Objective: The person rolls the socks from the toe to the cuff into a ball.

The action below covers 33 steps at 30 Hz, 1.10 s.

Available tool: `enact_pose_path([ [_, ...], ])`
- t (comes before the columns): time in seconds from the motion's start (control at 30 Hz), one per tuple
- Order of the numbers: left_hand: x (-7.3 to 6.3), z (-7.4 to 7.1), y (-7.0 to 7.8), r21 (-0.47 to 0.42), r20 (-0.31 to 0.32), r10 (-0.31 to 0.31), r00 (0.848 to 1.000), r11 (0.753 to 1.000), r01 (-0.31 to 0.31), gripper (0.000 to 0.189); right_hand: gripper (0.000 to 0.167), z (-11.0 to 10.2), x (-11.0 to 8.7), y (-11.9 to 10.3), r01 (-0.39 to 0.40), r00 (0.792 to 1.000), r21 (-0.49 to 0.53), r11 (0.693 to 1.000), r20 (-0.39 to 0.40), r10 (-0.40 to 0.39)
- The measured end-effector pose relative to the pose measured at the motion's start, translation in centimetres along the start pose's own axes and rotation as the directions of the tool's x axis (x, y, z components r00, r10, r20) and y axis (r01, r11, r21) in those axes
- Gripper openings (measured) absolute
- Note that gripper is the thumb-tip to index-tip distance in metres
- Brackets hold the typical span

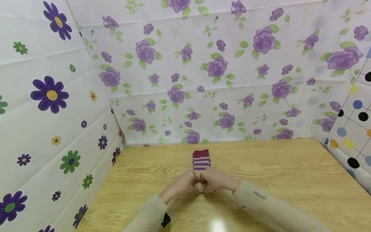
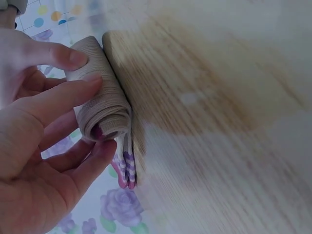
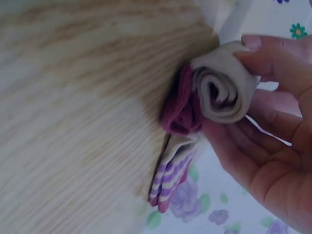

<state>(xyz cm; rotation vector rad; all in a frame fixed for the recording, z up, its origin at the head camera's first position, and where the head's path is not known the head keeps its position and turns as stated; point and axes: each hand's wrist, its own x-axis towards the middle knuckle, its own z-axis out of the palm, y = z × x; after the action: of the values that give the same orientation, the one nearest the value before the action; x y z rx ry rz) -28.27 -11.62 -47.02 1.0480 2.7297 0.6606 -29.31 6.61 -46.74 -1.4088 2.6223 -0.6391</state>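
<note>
A pair of socks lies on the table, its far part flat, with purple and cream stripes (image 1: 201, 163) and a maroon end (image 1: 201, 154) pointing away from me. The near part is wound into a beige roll (image 2: 108, 95). My left hand (image 1: 184, 183) grips the roll's left side with fingers and thumb, while my right hand (image 1: 214, 179) holds its right side. In the right wrist view, the spiral end of the roll (image 3: 207, 100) shows beside a folded maroon patch (image 3: 180, 109). Both hands partly cover the roll in the head view.
The wooden table (image 1: 275, 174) stretches out on both sides of the socks. Flowered cloth (image 1: 203, 106) hangs behind it, a daisy-patterned cloth (image 1: 92, 135) stands at the left, and a dotted one (image 1: 356, 129) at the right. A small black object (image 1: 166, 220) shows by the left sleeve.
</note>
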Motion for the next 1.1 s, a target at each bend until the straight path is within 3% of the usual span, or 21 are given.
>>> enact_pose_path([
  [0.2, 0.0, 0.1, -0.1, 0.053, 0.01, -0.028, 1.0, 0.998, 0.028, 0.025, 0.035, -0.4, 0.5, 0.7, -0.051, 0.996, 0.087, 0.995, 0.077, 0.044],
  [0.43, -0.1, 0.0, 0.1, -0.002, -0.047, -0.054, 0.997, 0.999, 0.054, 0.029, 0.016, -0.9, 1.3, 2.2, -0.106, 0.983, 0.12, 0.987, 0.164, 0.085],
  [0.6, 0.0, 0.1, 0.4, 0.021, -0.072, -0.107, 0.992, 0.994, 0.109, 0.028, 0.008, -1.3, 1.6, 2.7, -0.166, 0.965, 0.168, 0.972, 0.228, 0.126],
  [0.83, 0.3, 0.3, 0.2, 0.061, -0.096, -0.097, 0.991, 0.993, 0.103, 0.027, 0.012, -1.6, 1.9, 3.1, -0.233, 0.947, 0.18, 0.956, 0.265, 0.181],
  [1.1, 1.1, -0.4, -0.4, 0.056, -0.03, -0.036, 0.999, 0.998, 0.038, 0.013, 0.021, -2.3, 1.6, 2.8, -0.277, 0.933, 0.179, 0.944, 0.284, 0.22],
])
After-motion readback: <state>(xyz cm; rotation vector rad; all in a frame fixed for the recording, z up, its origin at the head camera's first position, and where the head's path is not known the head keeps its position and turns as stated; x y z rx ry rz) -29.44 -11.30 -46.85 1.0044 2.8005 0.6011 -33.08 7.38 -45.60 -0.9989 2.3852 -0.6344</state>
